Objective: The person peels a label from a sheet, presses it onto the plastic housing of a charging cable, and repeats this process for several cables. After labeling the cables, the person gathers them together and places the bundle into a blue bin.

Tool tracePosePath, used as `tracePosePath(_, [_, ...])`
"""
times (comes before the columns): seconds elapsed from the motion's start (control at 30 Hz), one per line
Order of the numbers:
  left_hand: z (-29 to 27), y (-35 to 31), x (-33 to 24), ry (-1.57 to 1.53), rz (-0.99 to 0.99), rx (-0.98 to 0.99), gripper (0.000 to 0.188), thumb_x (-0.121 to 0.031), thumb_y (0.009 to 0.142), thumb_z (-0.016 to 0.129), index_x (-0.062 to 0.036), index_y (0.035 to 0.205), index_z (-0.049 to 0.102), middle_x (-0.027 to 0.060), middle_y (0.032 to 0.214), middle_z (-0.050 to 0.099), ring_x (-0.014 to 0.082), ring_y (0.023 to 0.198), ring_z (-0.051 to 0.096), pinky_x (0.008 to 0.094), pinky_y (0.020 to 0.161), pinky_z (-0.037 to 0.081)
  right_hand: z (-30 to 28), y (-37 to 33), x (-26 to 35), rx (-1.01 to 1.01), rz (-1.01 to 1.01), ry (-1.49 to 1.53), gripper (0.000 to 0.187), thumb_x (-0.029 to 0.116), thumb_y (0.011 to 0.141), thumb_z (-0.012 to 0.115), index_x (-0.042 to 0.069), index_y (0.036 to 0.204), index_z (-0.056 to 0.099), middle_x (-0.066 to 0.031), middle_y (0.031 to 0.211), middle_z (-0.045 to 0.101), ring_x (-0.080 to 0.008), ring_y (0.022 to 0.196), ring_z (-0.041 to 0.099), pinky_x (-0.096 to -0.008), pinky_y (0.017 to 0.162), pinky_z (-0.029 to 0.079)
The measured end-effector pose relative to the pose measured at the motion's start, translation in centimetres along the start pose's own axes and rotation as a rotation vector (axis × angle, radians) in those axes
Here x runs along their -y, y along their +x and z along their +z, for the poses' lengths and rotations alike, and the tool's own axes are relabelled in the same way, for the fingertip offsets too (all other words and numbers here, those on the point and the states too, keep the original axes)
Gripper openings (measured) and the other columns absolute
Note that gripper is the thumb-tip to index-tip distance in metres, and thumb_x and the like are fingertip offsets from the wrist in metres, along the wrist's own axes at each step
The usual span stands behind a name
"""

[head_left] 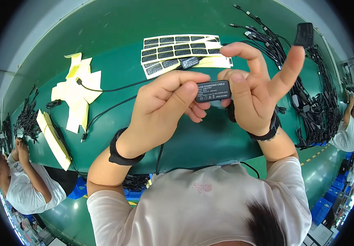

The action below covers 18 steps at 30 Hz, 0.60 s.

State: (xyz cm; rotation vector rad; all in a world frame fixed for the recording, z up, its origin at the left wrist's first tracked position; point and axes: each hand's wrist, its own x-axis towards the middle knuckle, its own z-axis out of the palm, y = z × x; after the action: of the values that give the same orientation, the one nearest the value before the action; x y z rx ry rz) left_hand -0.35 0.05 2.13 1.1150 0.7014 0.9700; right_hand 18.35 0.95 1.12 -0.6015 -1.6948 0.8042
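A small flat black cable module [213, 91] with white print on its face is held level above the green table. My left hand [160, 108] pinches its left end between thumb and fingers. At its right end, the thumb and fingers of my right hand [252, 92] close on it. One finger of that hand points up and outward, with a loose black label [304, 34] stuck to its tip. Beyond my hands lie overlapping label sheets [209, 62] with rows of black labels. Another black module [190, 62] rests on the front sheet.
Yellow backing papers [78, 92] lie at the left with cable plugs [79, 81] on and beside them. A stack of yellow sheets [54, 139] is nearer. Bundled black cables [308, 94] spread along the right, others [28, 119] far left. Co-workers [35, 180] sit at both sides.
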Motion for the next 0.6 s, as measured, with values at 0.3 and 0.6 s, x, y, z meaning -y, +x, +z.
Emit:
tracePosePath(0.3, [-0.1,0.2,1.0,0.440,0.346,-0.025,0.032,-0.001,0.080,0.068,0.0009,0.110,0.058,0.0073,0.085,0.064,0.0107,0.076,0.062,0.0239,0.069,0.052,-0.6,0.5,-0.3,-0.024,-0.030,0.035,0.086,0.000,0.094,0.043,0.040,0.140,-0.017,-0.0260,0.118,0.045,-0.0127,0.059,0.055,-0.0231,0.052,0.049])
tracePosePath(0.6, [-0.4,0.2,1.3,0.434,0.422,-0.084,0.029,0.003,0.074,0.070,-0.0014,0.101,0.059,0.0062,0.088,0.064,0.0152,0.079,0.064,0.0262,0.070,0.052,-2.1,1.6,2.1,-0.002,0.316,0.083,0.091,0.001,0.088,0.052,0.025,0.144,-0.015,-0.0244,0.104,0.058,-0.0128,0.064,0.058,-0.0217,0.054,0.049])
